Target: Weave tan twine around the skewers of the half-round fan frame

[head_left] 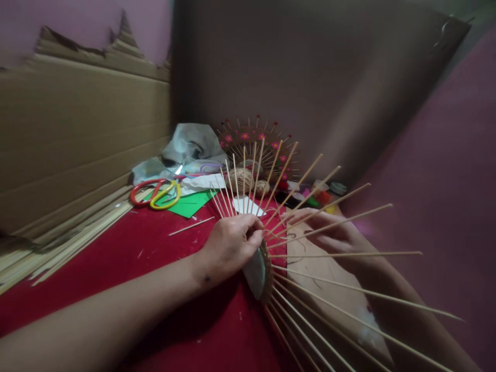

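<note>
A fan-shaped piece (267,274) has a woven brown rim round a pale centre, with thin wooden sticks (344,254) spreading outward from it. My left hand (236,240) pinches its upper edge, thumb and forefinger pressed together where the sticks meet the rim. Behind the sticks on the right is my right hand (325,227), its fingers stretched toward the left and partly hidden by the sticks. Thin strands of string (277,235) run between the sticks near the rim. Whether my right fingertips hold a strand is too small to tell.
Red and yellow-handled scissors (165,195) lie on green paper (189,204) on the red surface (163,243). Loose sticks (85,227) line the cardboard (85,124) at left. Behind are twine balls (241,181), a grey cloth (196,142) and a flowered fan (245,136).
</note>
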A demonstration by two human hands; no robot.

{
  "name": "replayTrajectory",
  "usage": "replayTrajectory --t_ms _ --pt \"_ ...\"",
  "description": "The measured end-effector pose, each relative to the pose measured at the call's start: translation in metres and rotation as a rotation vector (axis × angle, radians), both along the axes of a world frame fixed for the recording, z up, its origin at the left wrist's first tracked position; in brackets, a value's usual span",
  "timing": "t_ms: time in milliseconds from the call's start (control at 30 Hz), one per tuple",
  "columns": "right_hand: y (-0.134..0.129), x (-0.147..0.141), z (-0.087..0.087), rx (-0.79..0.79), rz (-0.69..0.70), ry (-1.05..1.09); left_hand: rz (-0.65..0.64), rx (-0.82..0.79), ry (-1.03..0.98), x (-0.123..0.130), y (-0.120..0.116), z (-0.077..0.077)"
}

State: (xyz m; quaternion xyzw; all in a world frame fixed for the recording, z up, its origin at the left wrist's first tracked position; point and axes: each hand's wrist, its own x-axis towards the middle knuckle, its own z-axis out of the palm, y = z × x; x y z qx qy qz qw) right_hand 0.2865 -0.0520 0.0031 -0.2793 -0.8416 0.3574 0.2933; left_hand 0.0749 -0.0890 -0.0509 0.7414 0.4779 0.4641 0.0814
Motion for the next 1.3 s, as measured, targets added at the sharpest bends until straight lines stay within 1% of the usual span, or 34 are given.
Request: replayTrajectory --t_ms 67,100,200,267,367,433,500,633,767,933,1033,1167,1300 --pt "-0.01 -0.012 0.005 -0.119 0.068 0.097 -0.003 0.003 -0.002 0.0 0.0 0.0" --pt "-0.013 -0.018 0.006 -0.157 0.065 0.106 -0.002 0.007 -0.002 0.0 0.0 0.0" --pt "-0.017 -0.028 0.001 -0.301 -0.09 0.052 0.009 0.013 0.002 0.001 0.0 0.0" --pt "-0.015 -0.029 -0.006 -0.408 -0.171 0.086 0.012 0.011 0.004 0.001 0.0 0.0" --pt "-0.01 -0.028 -0.018 -0.556 -0.224 0.168 0.001 -0.008 0.003 0.001 -0.001 0.001" --pt "-0.009 -0.029 -0.024 -0.59 -0.264 0.171 -0.007 -0.026 -0.003 0.001 -0.001 0.001" --pt "-0.009 -0.032 -0.028 -0.592 -0.265 0.164 -0.017 -0.039 -0.012 0.0 0.0 0.001" --pt "-0.01 -0.038 -0.031 -0.623 -0.175 0.175 -0.04 -0.031 -0.014 -0.001 0.0 0.002" --pt "-0.008 -0.04 -0.037 -0.635 -0.136 0.24 -0.054 -0.011 0.008 -0.002 -0.001 0.002" --pt "-0.007 -0.038 -0.04 -0.524 -0.171 0.187 -0.077 -0.009 0.013 -0.002 0.0 0.001" --pt "-0.009 -0.037 -0.035 -0.501 -0.186 0.173 -0.08 -0.006 0.018 -0.002 0.0 0.002" --pt "-0.011 -0.037 -0.029 -0.439 -0.177 0.095 -0.086 -0.024 0.03 -0.002 -0.001 0.001" --pt "-0.015 -0.039 -0.027 -0.405 -0.259 0.125 -0.111 -0.056 0.038 -0.001 0.0 0.0"
